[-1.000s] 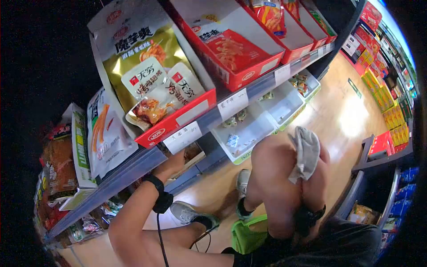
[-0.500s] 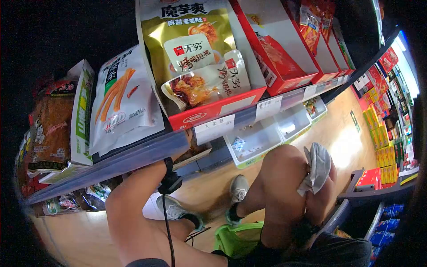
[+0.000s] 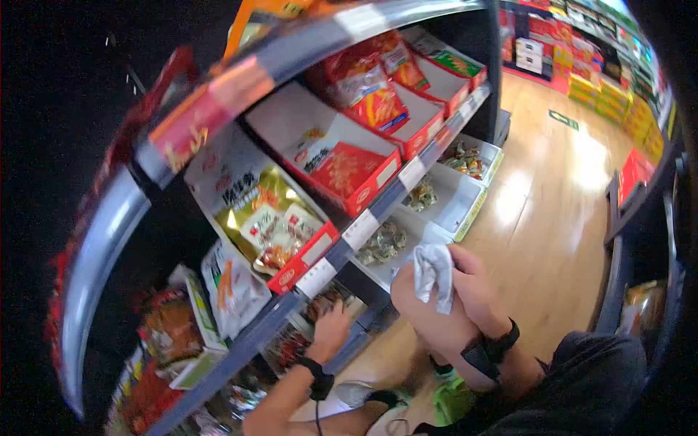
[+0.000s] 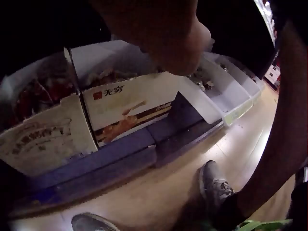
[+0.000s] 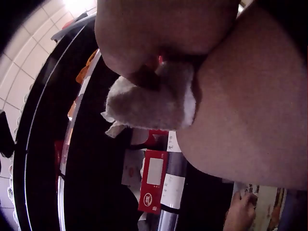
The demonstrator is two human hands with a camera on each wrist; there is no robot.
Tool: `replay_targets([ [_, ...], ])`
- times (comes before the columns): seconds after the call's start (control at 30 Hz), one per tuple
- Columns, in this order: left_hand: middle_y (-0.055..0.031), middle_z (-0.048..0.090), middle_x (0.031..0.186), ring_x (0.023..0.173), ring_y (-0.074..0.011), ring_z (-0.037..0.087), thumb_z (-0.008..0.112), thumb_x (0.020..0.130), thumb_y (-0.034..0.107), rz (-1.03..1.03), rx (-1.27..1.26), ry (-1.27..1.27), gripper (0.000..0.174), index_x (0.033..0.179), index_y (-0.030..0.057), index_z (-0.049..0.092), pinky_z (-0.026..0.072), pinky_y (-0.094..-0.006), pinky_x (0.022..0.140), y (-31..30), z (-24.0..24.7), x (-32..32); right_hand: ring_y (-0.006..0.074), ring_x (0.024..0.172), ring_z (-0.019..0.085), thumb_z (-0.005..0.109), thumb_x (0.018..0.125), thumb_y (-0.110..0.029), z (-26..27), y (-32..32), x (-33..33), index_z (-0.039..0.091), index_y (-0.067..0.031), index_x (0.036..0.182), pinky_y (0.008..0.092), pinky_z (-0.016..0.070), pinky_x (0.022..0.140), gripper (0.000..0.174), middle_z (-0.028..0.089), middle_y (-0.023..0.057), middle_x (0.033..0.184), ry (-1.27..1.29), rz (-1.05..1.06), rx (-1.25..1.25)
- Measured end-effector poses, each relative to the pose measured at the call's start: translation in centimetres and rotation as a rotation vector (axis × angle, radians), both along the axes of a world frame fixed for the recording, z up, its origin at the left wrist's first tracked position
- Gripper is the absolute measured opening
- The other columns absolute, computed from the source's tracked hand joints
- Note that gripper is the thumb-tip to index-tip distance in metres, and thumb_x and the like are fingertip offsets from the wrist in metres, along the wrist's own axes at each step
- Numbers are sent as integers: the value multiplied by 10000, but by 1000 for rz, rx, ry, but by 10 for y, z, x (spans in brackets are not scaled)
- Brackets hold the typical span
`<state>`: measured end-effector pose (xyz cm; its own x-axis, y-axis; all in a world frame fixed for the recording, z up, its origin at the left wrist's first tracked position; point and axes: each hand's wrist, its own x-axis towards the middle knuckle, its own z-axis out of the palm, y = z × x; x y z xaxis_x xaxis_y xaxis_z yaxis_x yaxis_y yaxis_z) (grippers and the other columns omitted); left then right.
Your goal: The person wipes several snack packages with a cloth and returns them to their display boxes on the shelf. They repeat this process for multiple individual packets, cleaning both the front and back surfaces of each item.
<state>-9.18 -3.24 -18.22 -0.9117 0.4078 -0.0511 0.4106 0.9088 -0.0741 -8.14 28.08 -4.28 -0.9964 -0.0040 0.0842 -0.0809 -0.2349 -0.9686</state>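
Note:
My right hand (image 3: 474, 287) holds a crumpled light grey cloth (image 3: 434, 276) over my bent knee, and the right wrist view has the fuzzy cloth (image 5: 149, 103) between the hand and bare skin. Low at the shelf, my left hand (image 3: 331, 334) reaches to an open carton of packaged snacks (image 3: 326, 304). From the left wrist, the left hand (image 4: 168, 43) overlaps the carton's printed cream front (image 4: 132, 103). Its fingertips are partly hidden, and I cannot tell whether they pinch anything.
Above the left hand, a shelf bears red-fronted snack boxes (image 3: 360, 182) and a price rail (image 3: 356, 232). White bins (image 3: 465, 207) with small wrapped snacks stand low to the right. A green plastic stool (image 3: 452, 400) is beneath me. More shelves (image 3: 647, 240) line the aisle's right side.
The head view has shifted, bringing the upper shelf edge into sight. My left hand, earlier hidden below the price rail, now shows at the lower carton. The right hand still holds the cloth.

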Motion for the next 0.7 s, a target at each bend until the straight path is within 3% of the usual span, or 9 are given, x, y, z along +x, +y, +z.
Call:
replay_targets([
  [0.13,-134,511,972,827,-316,608,616,751,93,-6,137,179,263,1013,69,602,478,-472,759,20,56,21,161,959,601,572,873,-92,6,-4,3,591,-9,1150,295,481,835,289,648,74,998,97,26,247],
  [0.23,-125,513,959,801,-322,597,619,748,81,-12,236,146,290,1037,83,602,480,-454,710,43,101,22,276,960,625,589,838,-94,-2,-5,-1,587,-11,1131,348,497,820,306,635,137,981,369,-7,484],
  [0.27,-129,511,930,781,-330,585,602,759,48,-14,256,193,289,1047,76,609,477,-428,672,52,112,22,369,949,601,596,800,-92,-2,-4,-6,592,-12,1087,394,501,797,297,609,178,970,463,-5,565],
  [0.37,-134,521,914,779,-332,584,578,773,16,-130,414,332,248,1011,70,620,472,-426,665,74,145,21,387,925,589,601,781,-97,6,0,-6,583,-8,1050,420,497,779,284,599,190,955,536,-45,654],
  [0.47,-135,527,882,754,-327,555,569,797,-35,-219,732,466,215,988,44,626,458,-407,660,92,171,17,390,899,591,610,778,-98,48,-1,7,578,-14,1029,431,494,776,267,593,189,954,459,-4,849],
  [0.53,-128,527,862,769,-292,540,573,790,-71,-217,835,516,189,946,24,620,438,-376,660,97,180,16,393,928,581,609,786,-98,6,-25,-31,555,-19,1051,433,490,779,281,577,190,964,702,79,619],
  [0.63,-129,492,807,778,-281,513,549,800,-81,-148,964,618,102,864,-1,563,414,-347,678,98,199,23,388,960,567,594,800,-83,28,-47,-44,526,-11,1070,426,484,791,288,543,186,1015,825,272,634],
  [0.7,-130,481,800,768,-280,497,536,810,-79,-151,892,798,86,862,-12,550,404,-345,691,89,209,19,380,951,570,582,819,-76,47,-60,-52,522,-3,1091,426,478,801,288,537,179,1050,898,347,643],
])
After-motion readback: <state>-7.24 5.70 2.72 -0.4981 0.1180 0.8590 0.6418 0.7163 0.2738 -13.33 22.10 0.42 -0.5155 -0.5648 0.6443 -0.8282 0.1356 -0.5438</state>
